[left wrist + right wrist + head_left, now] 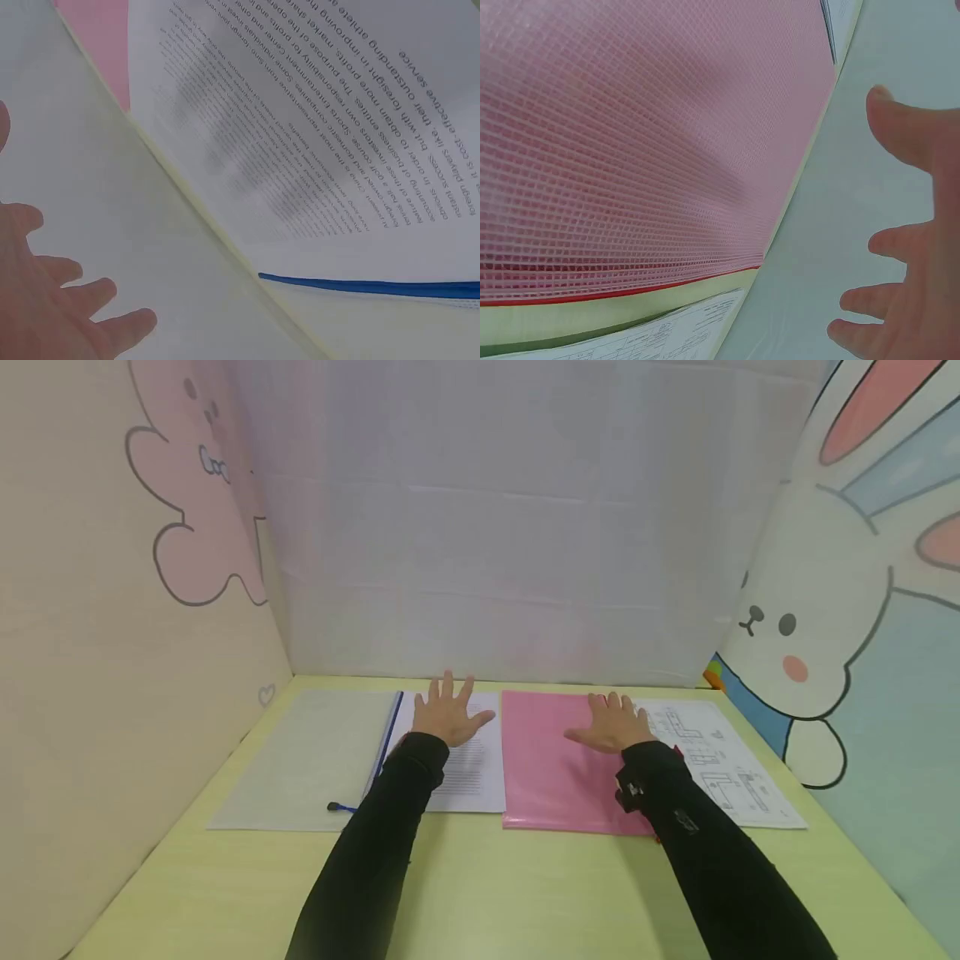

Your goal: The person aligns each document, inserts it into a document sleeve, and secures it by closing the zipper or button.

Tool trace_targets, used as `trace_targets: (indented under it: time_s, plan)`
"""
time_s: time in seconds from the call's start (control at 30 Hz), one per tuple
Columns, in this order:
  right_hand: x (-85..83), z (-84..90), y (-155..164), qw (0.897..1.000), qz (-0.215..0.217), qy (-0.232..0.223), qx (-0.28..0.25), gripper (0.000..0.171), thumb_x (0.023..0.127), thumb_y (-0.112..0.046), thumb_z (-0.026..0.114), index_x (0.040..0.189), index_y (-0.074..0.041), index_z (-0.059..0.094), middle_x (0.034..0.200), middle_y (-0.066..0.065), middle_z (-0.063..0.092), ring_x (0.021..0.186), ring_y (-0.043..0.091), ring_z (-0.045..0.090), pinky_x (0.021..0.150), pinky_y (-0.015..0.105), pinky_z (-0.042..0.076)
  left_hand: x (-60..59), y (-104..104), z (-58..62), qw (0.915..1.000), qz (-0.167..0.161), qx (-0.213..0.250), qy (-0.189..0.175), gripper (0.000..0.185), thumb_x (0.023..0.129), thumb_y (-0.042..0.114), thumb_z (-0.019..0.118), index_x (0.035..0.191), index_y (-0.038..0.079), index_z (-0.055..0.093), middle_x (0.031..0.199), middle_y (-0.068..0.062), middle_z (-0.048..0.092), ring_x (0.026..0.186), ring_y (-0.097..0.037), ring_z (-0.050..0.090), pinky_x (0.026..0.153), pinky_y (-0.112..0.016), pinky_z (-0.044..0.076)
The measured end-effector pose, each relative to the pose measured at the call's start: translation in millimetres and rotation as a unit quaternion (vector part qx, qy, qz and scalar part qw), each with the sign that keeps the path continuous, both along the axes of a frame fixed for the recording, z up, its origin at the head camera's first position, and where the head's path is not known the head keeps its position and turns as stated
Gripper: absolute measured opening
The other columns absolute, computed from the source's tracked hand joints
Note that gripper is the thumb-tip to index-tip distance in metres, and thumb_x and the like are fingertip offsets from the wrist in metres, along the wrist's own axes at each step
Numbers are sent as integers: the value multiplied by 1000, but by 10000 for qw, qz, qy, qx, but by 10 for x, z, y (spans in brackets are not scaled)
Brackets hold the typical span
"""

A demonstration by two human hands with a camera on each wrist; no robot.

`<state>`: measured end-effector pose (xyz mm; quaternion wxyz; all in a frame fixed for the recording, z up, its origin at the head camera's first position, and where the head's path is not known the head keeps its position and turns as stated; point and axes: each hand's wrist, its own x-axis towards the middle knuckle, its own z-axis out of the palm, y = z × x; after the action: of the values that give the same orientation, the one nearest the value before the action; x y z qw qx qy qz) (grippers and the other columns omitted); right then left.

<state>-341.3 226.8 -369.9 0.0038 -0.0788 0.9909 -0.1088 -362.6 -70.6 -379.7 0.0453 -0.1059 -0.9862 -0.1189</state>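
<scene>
My left hand (448, 720), fingers spread and straight, hovers over the sheet of printed text (468, 768). Left of that sheet lies a pale zip document bag (300, 752) with a blue zipper edge and a dark pull (333, 807). My right hand (611, 727), also spread and holding nothing, is above the pink mesh zip bag (555, 768). A red zipper edge (667, 283) shows along the pink bag in the right wrist view. To its right is a sheet of line drawings (712, 760), partly hidden by my right sleeve.
Everything lies in a row toward the back of a pale yellow table (465, 893). A white sheet-covered panel (510, 543) rises behind it. Side walls carry cartoon pictures, with a rabbit (817, 610) on the right.
</scene>
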Motion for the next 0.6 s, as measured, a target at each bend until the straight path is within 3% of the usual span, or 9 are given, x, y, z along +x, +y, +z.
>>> trace_targets:
  time_s: [0.23, 0.4, 0.5, 0.6]
  plan:
    - [25, -45, 149, 9993, -228, -246, -178, 99, 91, -61, 57, 159, 3, 23, 155, 39, 25, 142, 59, 21, 112, 73, 17, -12, 60, -118, 9996, -3, -108, -263, 83, 99, 65, 47, 164, 21, 20, 168, -20, 13, 151, -43, 19, 117, -65, 20]
    - [73, -36, 270, 9966, -491, -663, -54, 96, 94, -57, 55, 155, 11, 22, 153, 41, 27, 137, 61, 29, 108, 72, 26, 41, 191, -127, 9994, -68, -253, -227, 80, 99, 62, 51, 162, 18, 28, 166, -20, 23, 147, -42, 31, 114, -62, 31]
    - [83, -52, 350, 9933, -665, -947, -26, 90, 96, -53, 56, 148, 16, 32, 144, 43, 37, 125, 58, 43, 102, 69, 37, 93, 313, -122, 9987, -274, -351, -255, 77, 100, 59, 52, 159, 13, 34, 162, -22, 31, 143, -42, 38, 110, -58, 39]
    - [85, -100, 408, 9898, -832, -1155, -37, 76, 96, -49, 59, 136, 15, 48, 122, 35, 55, 104, 47, 54, 90, 60, 47, 135, 449, -132, 9972, -544, -336, -397, 71, 101, 53, 54, 153, 6, 43, 153, -23, 42, 137, -40, 45, 106, -54, 45]
